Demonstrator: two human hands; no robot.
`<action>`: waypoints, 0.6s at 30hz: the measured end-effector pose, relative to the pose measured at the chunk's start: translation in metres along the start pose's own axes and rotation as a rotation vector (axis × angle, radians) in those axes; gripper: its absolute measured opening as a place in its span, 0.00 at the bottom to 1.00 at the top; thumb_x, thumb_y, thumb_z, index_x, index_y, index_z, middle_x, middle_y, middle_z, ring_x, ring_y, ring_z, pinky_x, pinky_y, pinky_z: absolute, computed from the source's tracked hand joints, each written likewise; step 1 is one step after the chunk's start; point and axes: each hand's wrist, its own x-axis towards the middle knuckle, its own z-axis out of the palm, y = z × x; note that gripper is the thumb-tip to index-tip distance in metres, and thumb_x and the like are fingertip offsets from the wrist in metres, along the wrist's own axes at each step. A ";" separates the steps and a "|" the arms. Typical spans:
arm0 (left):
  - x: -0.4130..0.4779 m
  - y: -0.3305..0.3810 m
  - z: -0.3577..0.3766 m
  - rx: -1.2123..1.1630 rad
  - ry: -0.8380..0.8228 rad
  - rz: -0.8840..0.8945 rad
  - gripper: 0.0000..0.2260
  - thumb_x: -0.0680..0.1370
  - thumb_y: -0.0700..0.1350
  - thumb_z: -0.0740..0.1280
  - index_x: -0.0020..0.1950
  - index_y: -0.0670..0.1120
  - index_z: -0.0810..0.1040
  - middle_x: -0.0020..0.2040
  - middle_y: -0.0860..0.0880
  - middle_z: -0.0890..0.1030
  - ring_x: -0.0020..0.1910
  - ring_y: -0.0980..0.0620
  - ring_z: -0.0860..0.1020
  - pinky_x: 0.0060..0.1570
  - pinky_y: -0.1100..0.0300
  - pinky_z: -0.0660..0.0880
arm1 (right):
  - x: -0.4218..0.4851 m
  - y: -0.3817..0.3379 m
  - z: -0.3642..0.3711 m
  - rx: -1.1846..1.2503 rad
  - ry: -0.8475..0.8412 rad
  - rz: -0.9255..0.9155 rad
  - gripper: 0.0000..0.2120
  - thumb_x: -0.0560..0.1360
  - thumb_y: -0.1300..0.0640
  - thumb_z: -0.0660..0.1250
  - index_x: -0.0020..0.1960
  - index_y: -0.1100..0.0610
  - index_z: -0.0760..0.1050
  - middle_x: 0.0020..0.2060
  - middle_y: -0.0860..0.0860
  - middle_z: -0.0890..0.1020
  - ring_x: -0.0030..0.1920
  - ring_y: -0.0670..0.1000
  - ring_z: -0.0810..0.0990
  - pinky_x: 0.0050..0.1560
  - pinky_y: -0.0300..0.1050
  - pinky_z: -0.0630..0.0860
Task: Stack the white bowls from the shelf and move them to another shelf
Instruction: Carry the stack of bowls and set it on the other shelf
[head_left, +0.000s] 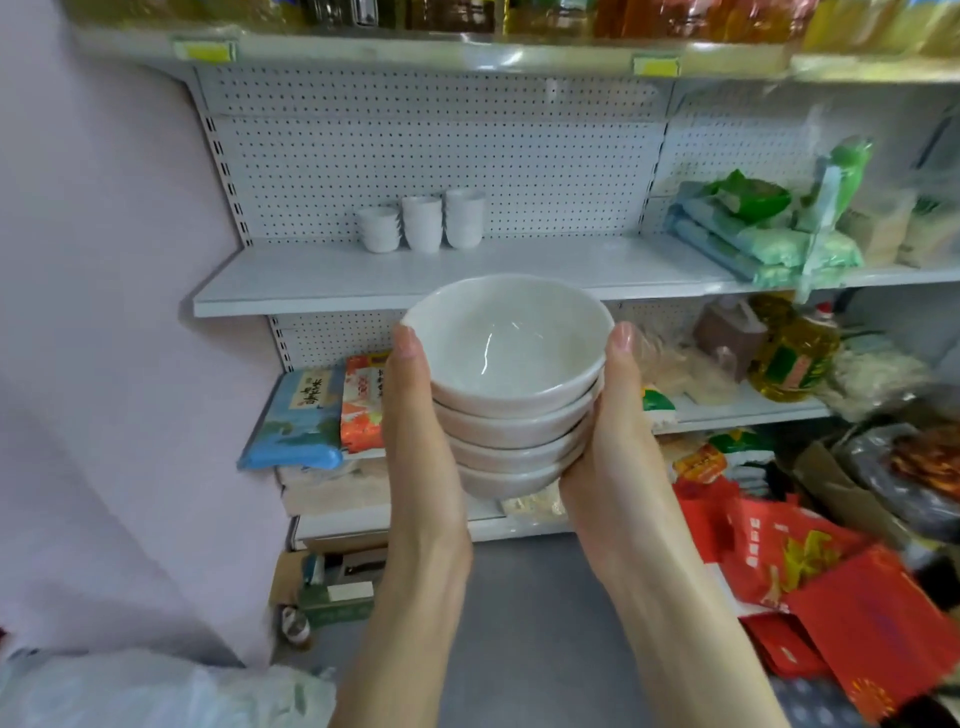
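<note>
Stack of white bowls (511, 395) clamped between left hand (415, 415) and right hand (618, 421), thumbs bracing its sides against toppling; fingers behind, probably cupping. Below white shelf (311, 283).

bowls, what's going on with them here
A person holds a stack of four white bowls between both hands, the left hand and right hand pressed against its sides, in front of a store shelf. The stack is in the air, not set down yet. At the back of that shelf stand three smaller stacks of white cups. Food packets fill the lower shelves and the shelf to the right.
</note>
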 end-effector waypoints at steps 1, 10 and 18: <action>0.018 -0.002 0.006 -0.019 0.032 0.008 0.41 0.65 0.74 0.61 0.71 0.51 0.71 0.68 0.53 0.76 0.69 0.55 0.72 0.71 0.49 0.64 | 0.022 -0.002 0.002 -0.020 0.005 0.019 0.24 0.75 0.35 0.55 0.63 0.48 0.74 0.57 0.46 0.82 0.56 0.44 0.80 0.58 0.42 0.73; 0.218 -0.081 0.036 -0.018 0.036 -0.057 0.46 0.59 0.78 0.65 0.71 0.54 0.72 0.68 0.54 0.76 0.68 0.53 0.73 0.70 0.46 0.65 | 0.230 0.010 0.011 -0.028 0.091 0.011 0.50 0.48 0.26 0.64 0.66 0.49 0.74 0.59 0.47 0.82 0.59 0.46 0.80 0.66 0.49 0.71; 0.386 -0.142 0.056 0.006 0.008 -0.110 0.49 0.57 0.79 0.65 0.72 0.54 0.70 0.71 0.54 0.73 0.71 0.55 0.69 0.73 0.48 0.62 | 0.402 0.022 0.020 -0.092 0.155 -0.079 0.48 0.50 0.19 0.62 0.63 0.45 0.76 0.62 0.43 0.79 0.63 0.44 0.76 0.71 0.50 0.65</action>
